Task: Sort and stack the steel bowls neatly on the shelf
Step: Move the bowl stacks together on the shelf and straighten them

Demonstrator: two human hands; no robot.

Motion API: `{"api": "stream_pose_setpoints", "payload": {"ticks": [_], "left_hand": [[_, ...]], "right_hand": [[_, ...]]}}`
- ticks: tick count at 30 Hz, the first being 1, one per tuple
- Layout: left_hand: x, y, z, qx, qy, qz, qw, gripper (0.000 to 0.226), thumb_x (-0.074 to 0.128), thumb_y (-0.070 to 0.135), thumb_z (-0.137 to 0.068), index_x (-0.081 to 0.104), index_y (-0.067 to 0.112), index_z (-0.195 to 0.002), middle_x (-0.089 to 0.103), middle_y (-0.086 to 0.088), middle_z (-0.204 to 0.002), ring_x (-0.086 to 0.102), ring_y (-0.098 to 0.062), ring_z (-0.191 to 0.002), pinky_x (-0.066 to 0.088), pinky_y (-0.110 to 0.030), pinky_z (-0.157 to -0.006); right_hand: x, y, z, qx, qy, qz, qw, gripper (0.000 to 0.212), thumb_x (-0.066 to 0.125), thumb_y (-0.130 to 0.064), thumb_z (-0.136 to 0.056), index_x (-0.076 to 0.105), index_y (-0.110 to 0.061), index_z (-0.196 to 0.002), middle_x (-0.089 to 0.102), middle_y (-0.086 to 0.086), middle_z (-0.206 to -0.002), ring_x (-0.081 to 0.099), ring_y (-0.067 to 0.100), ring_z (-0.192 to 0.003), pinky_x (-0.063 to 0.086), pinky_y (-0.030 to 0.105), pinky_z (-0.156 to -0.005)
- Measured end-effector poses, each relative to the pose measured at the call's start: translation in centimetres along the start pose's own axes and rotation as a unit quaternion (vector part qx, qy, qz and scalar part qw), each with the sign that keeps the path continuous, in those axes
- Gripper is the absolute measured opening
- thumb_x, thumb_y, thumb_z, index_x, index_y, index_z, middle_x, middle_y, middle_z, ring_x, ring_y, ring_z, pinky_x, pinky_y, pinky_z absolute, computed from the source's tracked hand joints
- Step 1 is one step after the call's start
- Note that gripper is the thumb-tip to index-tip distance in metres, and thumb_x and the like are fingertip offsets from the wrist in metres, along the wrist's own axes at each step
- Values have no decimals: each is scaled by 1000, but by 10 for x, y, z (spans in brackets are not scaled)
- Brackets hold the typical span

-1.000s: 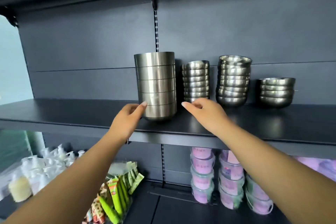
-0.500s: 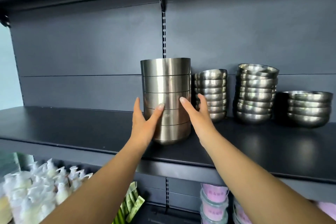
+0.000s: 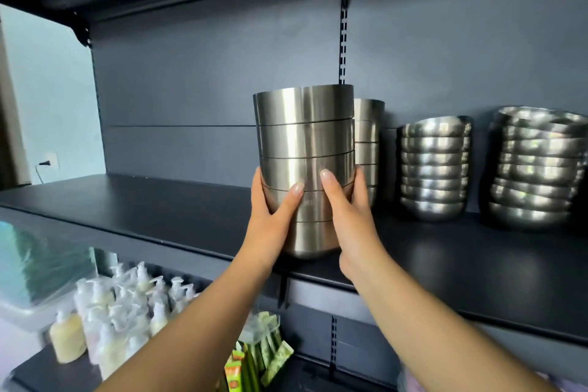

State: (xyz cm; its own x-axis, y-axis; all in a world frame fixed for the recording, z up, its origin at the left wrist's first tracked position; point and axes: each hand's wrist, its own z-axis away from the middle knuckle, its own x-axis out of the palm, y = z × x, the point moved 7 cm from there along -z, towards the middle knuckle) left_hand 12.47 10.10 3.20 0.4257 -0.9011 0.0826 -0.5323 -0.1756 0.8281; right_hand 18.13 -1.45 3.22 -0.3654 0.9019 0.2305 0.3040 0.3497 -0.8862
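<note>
Both hands, left (image 3: 270,219) and right (image 3: 350,216), clasped the lower half of a tall upright stack of steel bowls (image 3: 305,149). It stood near the shelf (image 3: 159,210) front edge, directly ahead between them.

The front stack of steel bowls (image 3: 305,149) hides most of a second stack (image 3: 369,143) behind it. The rightmost bowl stack (image 3: 541,165) gets cut off by the frame edge, and the pump bottles (image 3: 121,305) below are pretty blurry.
</note>
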Motion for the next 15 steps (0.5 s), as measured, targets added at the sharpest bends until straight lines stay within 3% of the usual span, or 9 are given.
{"api": "stream_pose_setpoints", "payload": {"ticks": [6,8,10,12,15], "left_hand": [[-67,14,-22,19,-6,-14,1000,91,65,63,-65,23,40,-143,45,11,-142,47,-8,-127,39,-40,-108],[-94,15,-26,24,-4,-20,1000,88,65,59,-68,23,39,-143,47,11,-141,49,-7,-125,40,-39,-107],[-130,13,-30,19,3,-29,999,93,65,63,-65,21,40,-143,43,11,-144,46,-8,-128,37,-40,-108],[-164,11,-37,12,10,-44,999,99,65,67,-61,19,41,-144,38,10,-148,40,-11,-133,34,-41,-110],[-216,3,-49,-7,22,-60,998,104,64,74,-55,18,44,-143,32,8,-152,34,-15,-137,32,-45,-111]], "right_hand": [[69,5,-4,-9,-6,-12,1000,86,59,-58,-74,9,-46,-143,18,-16,-152,22,7,-136,20,26,-95],[97,11,-6,-16,-7,-15,1000,85,59,-57,-75,10,-44,-144,22,-16,-151,26,1,-128,21,25,-96],[132,21,-6,-16,-16,-18,1000,82,58,-55,-77,12,-43,-144,28,-15,-148,30,-1,-120,25,24,-98],[166,34,-9,-11,-33,-29,999,77,58,-54,-78,17,-43,-142,33,-13,-147,37,4,-124,32,31,-105],[218,55,-15,-2,-40,-45,998,71,57,-52,-80,24,-40,-142,42,-12,-142,48,7,-118,43,31,-97]]}}
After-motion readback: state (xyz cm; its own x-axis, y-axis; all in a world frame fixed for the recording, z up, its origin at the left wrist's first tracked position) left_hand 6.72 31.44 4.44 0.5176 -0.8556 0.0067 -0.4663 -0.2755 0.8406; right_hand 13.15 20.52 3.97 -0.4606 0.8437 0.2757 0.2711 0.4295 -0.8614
